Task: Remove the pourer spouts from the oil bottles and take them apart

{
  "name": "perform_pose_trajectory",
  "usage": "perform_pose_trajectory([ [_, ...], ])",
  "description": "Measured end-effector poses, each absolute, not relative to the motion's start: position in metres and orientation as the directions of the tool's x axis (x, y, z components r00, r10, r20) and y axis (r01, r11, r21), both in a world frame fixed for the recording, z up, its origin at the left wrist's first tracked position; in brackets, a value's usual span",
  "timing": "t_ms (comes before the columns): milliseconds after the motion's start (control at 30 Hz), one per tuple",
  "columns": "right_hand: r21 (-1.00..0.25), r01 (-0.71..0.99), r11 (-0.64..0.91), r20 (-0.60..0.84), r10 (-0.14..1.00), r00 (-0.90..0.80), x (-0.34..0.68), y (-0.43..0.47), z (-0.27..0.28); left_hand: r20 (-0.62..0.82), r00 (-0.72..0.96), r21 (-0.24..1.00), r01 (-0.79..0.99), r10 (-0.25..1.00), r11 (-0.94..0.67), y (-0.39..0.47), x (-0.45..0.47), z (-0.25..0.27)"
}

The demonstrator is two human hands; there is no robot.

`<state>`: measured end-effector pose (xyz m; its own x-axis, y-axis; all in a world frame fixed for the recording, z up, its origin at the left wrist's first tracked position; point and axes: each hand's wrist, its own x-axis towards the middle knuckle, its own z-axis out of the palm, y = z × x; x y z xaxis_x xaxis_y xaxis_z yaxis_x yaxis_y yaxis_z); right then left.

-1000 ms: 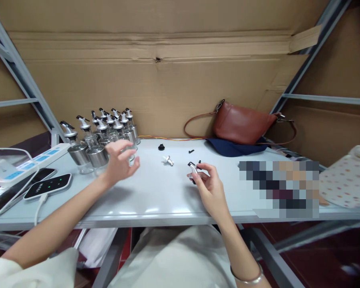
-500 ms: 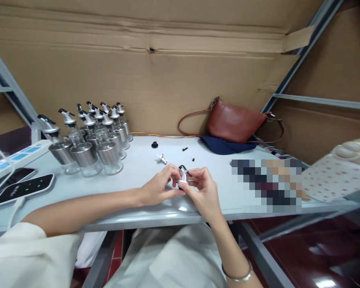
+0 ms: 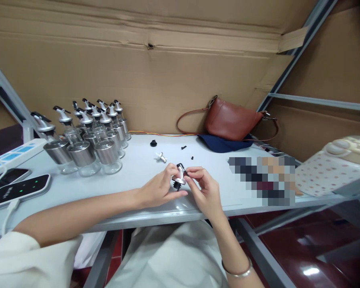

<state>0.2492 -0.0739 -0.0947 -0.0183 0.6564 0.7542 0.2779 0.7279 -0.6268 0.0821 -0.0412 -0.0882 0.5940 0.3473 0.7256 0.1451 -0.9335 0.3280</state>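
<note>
Just above the front of the table, my left hand [image 3: 158,188] is closed on a silver bottle pourer [image 3: 180,180] with a ribbed black stopper underneath. The pourer leans slightly, its black-tipped top upward. My right hand [image 3: 206,191] pinches the black lever at the pourer's right side between thumb and fingers. Beyond the hands lie a loose silver-white spout [image 3: 161,157], a black stopper [image 3: 153,143], a thin black lever [image 3: 183,147] and a tiny black piece [image 3: 192,158].
Several glass bottles [image 3: 83,154] with steel bands and pourers stand at the left. Nearby are a charging pad [image 3: 19,191] and a power strip [image 3: 18,154]. A brown handbag [image 3: 230,120] rests on a navy cap [image 3: 224,145]; a dotted container [image 3: 323,176] is at right.
The pourer has tilted, and its ribbed black stopper now shows below the silver collar. My right thumb has drawn back from the collar toward the lever. The view has shifted slightly.
</note>
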Motion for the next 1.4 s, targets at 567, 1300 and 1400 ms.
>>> perform_pose_trajectory([
  [567,-0.249,0.584,0.773,0.842,0.471,-0.263,0.244,-0.082,-0.085,0.575,0.607,0.596,0.148,0.548,-0.789,-0.045,0.080,-0.090],
  [1300,-0.208,0.661,0.721,0.795,0.518,-0.316,0.246,-0.081,-0.086,0.418,0.771,0.338,0.360,0.481,-0.870,-0.047,0.082,-0.086],
  [1400,-0.272,0.634,0.724,0.795,0.540,-0.276,0.245,-0.082,-0.085,0.381,0.801,0.300,0.366,0.463,-0.881,-0.047,0.083,-0.084],
])
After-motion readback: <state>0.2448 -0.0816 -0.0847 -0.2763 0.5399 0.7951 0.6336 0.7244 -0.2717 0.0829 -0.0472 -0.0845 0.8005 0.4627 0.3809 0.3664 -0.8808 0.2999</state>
